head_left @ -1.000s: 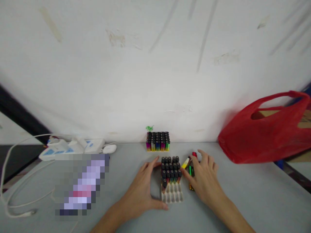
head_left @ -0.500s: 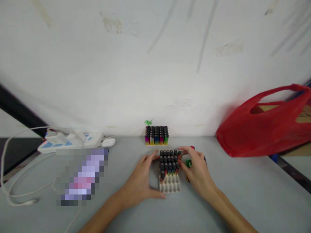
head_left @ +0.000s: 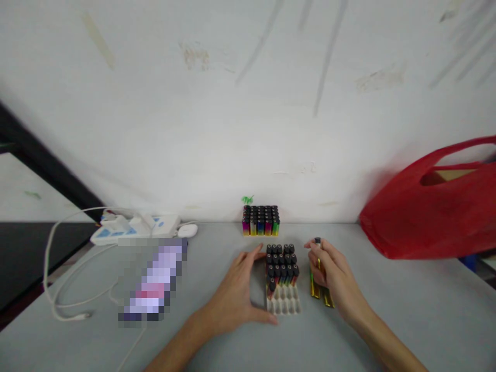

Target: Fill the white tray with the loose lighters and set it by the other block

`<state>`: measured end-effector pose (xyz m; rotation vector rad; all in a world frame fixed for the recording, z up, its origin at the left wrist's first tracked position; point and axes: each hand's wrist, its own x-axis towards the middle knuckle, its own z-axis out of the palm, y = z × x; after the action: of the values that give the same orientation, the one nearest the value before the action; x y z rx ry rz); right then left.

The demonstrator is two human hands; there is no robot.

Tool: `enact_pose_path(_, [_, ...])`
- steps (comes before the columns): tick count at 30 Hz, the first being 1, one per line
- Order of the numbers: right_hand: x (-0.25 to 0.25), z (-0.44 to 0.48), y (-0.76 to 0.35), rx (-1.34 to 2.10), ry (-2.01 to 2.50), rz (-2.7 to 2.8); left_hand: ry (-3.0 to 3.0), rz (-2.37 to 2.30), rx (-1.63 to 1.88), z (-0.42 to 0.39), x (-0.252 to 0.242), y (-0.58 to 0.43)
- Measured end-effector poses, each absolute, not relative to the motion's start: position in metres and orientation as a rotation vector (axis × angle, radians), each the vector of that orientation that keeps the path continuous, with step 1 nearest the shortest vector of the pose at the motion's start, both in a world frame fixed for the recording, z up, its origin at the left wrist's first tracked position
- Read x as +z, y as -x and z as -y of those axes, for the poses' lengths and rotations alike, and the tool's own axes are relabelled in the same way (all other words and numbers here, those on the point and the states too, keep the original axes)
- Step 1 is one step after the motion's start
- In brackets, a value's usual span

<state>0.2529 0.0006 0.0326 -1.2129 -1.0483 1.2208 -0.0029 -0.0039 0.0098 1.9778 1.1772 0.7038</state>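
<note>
A white plastic tray [head_left: 284,306] stands on the grey table, partly filled with upright black-capped lighters [head_left: 281,264]; its near rows are empty. My left hand [head_left: 236,294] cups the tray's left side, thumb at the near corner and fingers at the far corner. My right hand [head_left: 333,274] is just right of the tray, fingers closed round a lighter [head_left: 318,247] held upright with its black cap showing. Two more lighters [head_left: 320,292] lie flat on the table under that hand.
A full tray of lighters [head_left: 261,220] stands at the wall behind. A red plastic bag [head_left: 434,217] lies at the right. At the left are a white power strip [head_left: 135,230], white cables [head_left: 73,279] and a blurred-out object [head_left: 153,281].
My right hand has drawn back from the tray's far right corner to the right and now holds a lighter upright. My left hand has stayed on the tray. The view shifted slightly.
</note>
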Motion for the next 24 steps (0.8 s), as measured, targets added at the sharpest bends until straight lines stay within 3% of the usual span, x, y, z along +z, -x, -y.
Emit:
enact_pose_path(17, [0.0379, 0.0026, -0.2466, 1.413, 1.101, 0.912, -1.994, -1.17, 0.704, 0.003, 0.0117, 0.0032])
enact_pose_path(24, [0.0376, 0.0015, -0.2496, 1.738, 0.948, 0.742, -1.995, -1.176, 0.689, 0.0031, 0.0093, 0.0033])
